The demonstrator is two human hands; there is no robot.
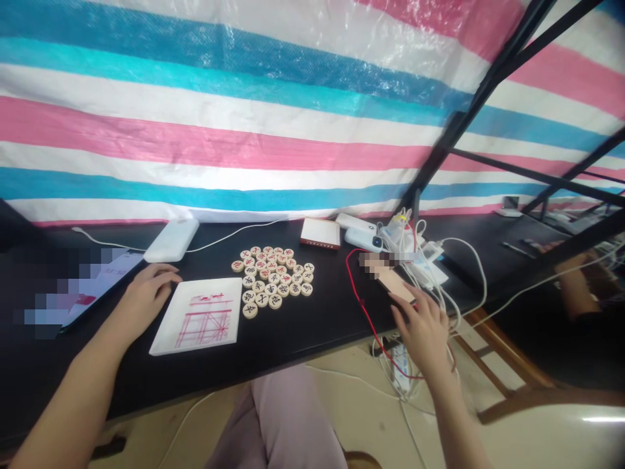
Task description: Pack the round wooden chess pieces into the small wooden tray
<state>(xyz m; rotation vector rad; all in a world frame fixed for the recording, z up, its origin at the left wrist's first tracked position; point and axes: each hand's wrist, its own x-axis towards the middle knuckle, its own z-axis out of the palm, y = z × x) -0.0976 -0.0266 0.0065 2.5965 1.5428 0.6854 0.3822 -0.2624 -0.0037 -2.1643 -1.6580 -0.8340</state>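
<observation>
My left hand point(146, 291) rests on the black table point(312, 319), fingers loosely curled, its fingertips touching the left edge of a folded white chess board point(198, 315) with red lines. Several round wooden chess pieces point(273, 277) lie in a cluster just right of the board. My right hand point(422, 324) lies at the table's right front edge with fingers stretched out, touching a flat tan wooden object point(396, 284) among white cables.
A white power bank point(172, 239) with a cable lies at the back left, a red-edged white box point(320, 232) and white chargers point(361, 233) at the back. A red wire point(364, 306) hangs over the edge. Black metal bars point(493, 78) rise at right.
</observation>
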